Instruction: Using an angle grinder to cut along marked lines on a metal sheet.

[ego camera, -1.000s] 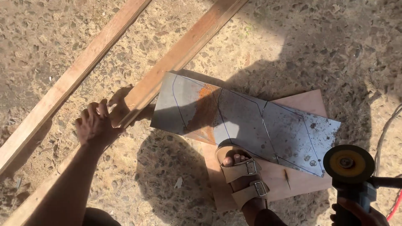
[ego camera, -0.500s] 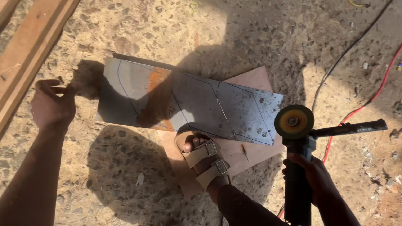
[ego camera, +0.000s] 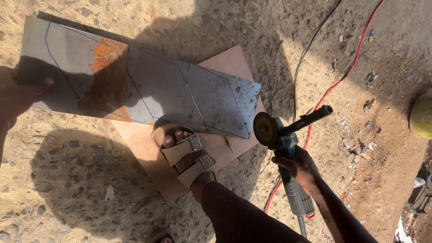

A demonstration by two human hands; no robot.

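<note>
A grey metal sheet with drawn outlines and a rust patch lies on the ground, its right end resting on a pale wooden board. My left hand grips the sheet's left edge, thumb on top. My right hand holds an angle grinder by its body, its disc just off the sheet's lower right corner and not touching it. My sandalled foot stands on the board at the sheet's near edge.
A red cable and a dark cable run across the gravelly ground to the right. A yellowish round object sits at the right edge. Small debris lies scattered at the right.
The view has shifted closer and to the right, and the wooden planks have left the frame. My left hand has come onto the sheet's left edge. The grinder has swung in toward the sheet's corner.
</note>
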